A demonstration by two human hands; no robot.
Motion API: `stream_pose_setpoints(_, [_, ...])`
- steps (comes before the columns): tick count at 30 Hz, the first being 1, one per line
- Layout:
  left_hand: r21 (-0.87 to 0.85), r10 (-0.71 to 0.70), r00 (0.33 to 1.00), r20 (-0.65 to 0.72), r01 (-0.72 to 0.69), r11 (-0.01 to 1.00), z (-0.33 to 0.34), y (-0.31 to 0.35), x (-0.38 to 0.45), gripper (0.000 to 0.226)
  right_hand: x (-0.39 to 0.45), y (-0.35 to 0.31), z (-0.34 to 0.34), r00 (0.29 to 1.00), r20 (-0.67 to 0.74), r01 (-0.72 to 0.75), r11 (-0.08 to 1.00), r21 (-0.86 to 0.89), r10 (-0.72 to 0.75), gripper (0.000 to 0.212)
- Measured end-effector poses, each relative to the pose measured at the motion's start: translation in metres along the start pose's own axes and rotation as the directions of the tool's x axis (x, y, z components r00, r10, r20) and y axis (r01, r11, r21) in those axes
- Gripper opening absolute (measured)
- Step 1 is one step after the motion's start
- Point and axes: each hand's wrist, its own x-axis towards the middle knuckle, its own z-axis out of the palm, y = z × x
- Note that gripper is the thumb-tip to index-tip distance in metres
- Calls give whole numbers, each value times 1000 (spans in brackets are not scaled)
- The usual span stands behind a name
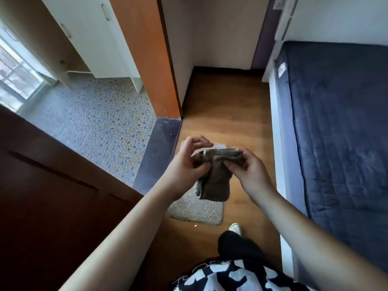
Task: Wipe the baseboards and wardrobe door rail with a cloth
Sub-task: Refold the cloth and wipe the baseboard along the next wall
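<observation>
A bedroom in a home. A bed with a dark blue quilted mattress [340, 127] stands on a wooden floor [226, 97]. Beside the bed lies a small beige mat [195, 208]. Beyond the mat from the bed, a pebble-patterned floor [94, 122] leads to white cupboards [98, 38] and a bright window [14, 70].

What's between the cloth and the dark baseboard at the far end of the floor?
Nothing visible. Both hands hold the cloth over the mat; bare wood floor runs to the baseboard.
</observation>
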Motion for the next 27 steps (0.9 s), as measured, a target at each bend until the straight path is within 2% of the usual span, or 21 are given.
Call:
stream_pose_setpoints(4, [43,-102,994,-27,103,994,18,-3,52,56,46,-5,-38,1000,-28,2,997,80,0,20])
stream_pose_setpoints(6, [137,-183,983,12,180,974,22,-7,73,59,68,-9,-50,997,-45,-44,967,250,57,18])
stream_pose_setpoints(8, [197,-245,968,50,231,953,24,-14,88,59,88,-11,-59,991,-46,-93,908,408,122,25])
stream_pose_setpoints(10, [175,-293,954,63,279,944,23,-19,102,60,107,-13,-64,982,-64,-122,857,501,177,29])
stream_pose_setpoints(12, [163,-301,953,16,295,942,18,-23,115,57,125,-10,-67,974,-77,-140,837,529,213,22])
stream_pose_setpoints(14, [159,-285,957,-46,289,944,8,-25,127,47,141,-4,-66,972,-81,-165,880,445,223,16])
stream_pose_setpoints(18, [233,-185,969,-161,220,947,-23,-26,154,42,176,5,-65,974,-109,-160,942,297,200,28])
stream_pose_setpoints(22, [50,-126,961,-247,143,989,-61,-17,188,45,211,10,-73,985,5,-172,975,143,173,67])
stream_pose_setpoints(24, [28,-72,964,-257,82,996,-78,-11,204,44,228,9,-72,983,63,-174,983,60,170,68])
stream_pose_setpoints(27, [102,-8,973,-230,33,994,-99,-7,228,41,251,11,-63,988,17,-150,988,-42,151,57])
